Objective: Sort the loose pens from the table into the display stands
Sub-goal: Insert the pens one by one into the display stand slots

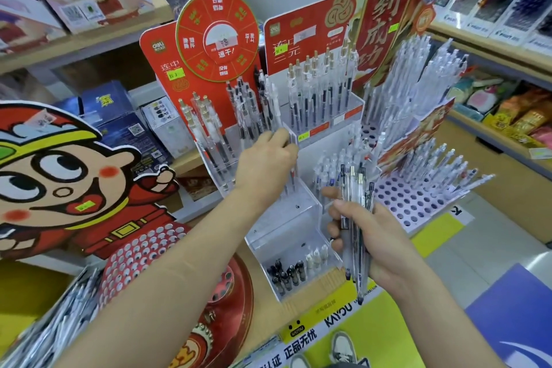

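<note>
Several pens [361,188] are standing upright in the right hand [376,236], lower right of centre, with its fingers and thumb clamping round their middles. The left hand [268,161] is reaching to the clear stand [286,224] at centre, fingers curling at its rim; whether they are gripping anything cannot be told.

Loose pens [357,218]: a bundle of several, clear barrels, black or gold ends, upright, gripped in the right hand [370,236].
Left display stand [215,146]: clear acrylic, red backing card, pens upright.
Middle display stand [325,110]: same type, just beside it.
White perforated stand [415,203]: pens in rear rows.
</note>
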`<action>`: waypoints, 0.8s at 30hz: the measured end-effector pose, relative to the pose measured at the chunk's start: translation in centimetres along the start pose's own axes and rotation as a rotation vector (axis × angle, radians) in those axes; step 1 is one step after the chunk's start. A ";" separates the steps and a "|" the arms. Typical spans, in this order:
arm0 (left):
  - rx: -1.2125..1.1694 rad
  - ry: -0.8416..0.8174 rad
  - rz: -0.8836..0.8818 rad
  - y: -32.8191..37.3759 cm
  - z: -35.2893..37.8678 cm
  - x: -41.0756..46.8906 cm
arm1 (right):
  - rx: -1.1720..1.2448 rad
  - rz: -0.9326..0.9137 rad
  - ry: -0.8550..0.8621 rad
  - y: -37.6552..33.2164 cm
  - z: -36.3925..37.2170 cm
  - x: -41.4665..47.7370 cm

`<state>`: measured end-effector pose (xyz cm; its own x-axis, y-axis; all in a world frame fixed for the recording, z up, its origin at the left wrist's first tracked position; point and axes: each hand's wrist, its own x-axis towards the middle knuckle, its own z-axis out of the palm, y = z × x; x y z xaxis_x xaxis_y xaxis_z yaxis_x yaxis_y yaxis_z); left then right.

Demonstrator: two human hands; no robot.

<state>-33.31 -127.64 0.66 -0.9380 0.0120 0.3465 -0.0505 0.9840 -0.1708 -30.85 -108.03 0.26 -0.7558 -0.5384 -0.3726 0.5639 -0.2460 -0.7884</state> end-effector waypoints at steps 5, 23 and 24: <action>0.041 0.016 0.008 0.3 -0.3 -0.1 | 0.056 0.026 -0.123 -0.3 0.1 -0.3; -1.683 -0.174 -0.675 2.1 -6.5 -4.5 | -0.072 0.093 -0.251 -0.7 1.8 -0.5; -1.692 -0.142 -0.690 1.7 -6.5 -4.6 | -0.065 0.105 -0.258 -0.7 1.7 -0.5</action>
<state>-26.87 -124.83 4.74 -0.9254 -0.3505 -0.1439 -0.1195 -0.0904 0.9887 -30.29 -108.96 1.83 -0.5802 -0.7475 -0.3236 0.6055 -0.1300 -0.7852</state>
